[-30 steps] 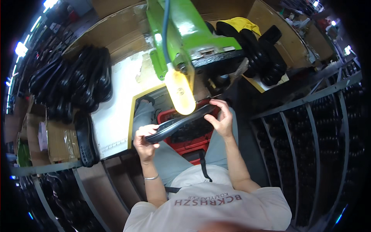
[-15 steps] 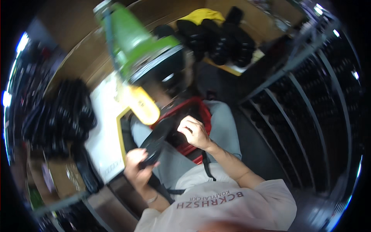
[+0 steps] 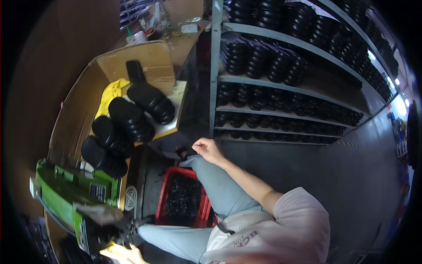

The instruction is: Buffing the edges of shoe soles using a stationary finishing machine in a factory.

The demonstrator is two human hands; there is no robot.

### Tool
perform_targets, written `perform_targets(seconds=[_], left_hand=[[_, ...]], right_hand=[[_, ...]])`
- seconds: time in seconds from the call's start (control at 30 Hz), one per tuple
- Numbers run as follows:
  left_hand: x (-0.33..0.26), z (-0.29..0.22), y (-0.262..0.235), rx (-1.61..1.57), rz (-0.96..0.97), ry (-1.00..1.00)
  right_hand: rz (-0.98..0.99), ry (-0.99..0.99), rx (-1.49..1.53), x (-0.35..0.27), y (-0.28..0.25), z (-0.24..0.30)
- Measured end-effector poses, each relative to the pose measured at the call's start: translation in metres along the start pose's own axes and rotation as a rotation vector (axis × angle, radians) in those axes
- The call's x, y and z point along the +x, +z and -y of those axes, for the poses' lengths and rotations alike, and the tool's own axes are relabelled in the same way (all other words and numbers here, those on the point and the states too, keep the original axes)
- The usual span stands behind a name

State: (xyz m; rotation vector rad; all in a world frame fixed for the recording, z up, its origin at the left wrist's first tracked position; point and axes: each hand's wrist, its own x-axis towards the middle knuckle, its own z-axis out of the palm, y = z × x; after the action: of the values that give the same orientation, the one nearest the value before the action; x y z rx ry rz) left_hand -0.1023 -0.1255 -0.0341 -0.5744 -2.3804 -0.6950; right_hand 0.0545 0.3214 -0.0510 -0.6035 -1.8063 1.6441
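My right hand [image 3: 207, 150] is held out above my thigh, beyond the red crate [image 3: 161, 203]. Its fingers are curled and pressed together, and whatever may be between them is too small to make out. Low at the left, my left hand [image 3: 134, 255] is cut off by the picture's lower edge. It is by the brightly lit yellow plate [image 3: 115, 251] of the green machine [image 3: 59, 191]; glare hides most of its fingers. Small black pieces [image 3: 182, 198] fill much of the crate between my legs.
Stacks of black shoe soles [image 3: 132, 119] stand on the bench beyond the machine, beside a yellow cloth [image 3: 110, 94]. Cardboard [image 3: 79, 110] walls the bench. A metal rack [image 3: 215, 79] with rows of stacked black soles stands ahead to the right.
The view has swung to the right. My right hand has moved away from above the crate. The black sole that was in my left hand no longer shows.
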Motion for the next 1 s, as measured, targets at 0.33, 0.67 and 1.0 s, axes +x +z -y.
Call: perform_targets(seconds=[0.33,0.67,1.0], left_hand=[[0.092,-0.228,0.17,-1.393,0.469,-0.627],[0.212,-0.263,0.222,-1.543,0.483,-0.918],[0.097,-0.291,0.2,-1.328,0.469,-1.045]], right_hand=[[-0.111,-0.021,0.168,0.235,-0.041,-0.004],[0.594,0.393,0.429,0.297,0.028,0.02],[0.447,0.483,0.626,0.167,-0.04,0.057]])
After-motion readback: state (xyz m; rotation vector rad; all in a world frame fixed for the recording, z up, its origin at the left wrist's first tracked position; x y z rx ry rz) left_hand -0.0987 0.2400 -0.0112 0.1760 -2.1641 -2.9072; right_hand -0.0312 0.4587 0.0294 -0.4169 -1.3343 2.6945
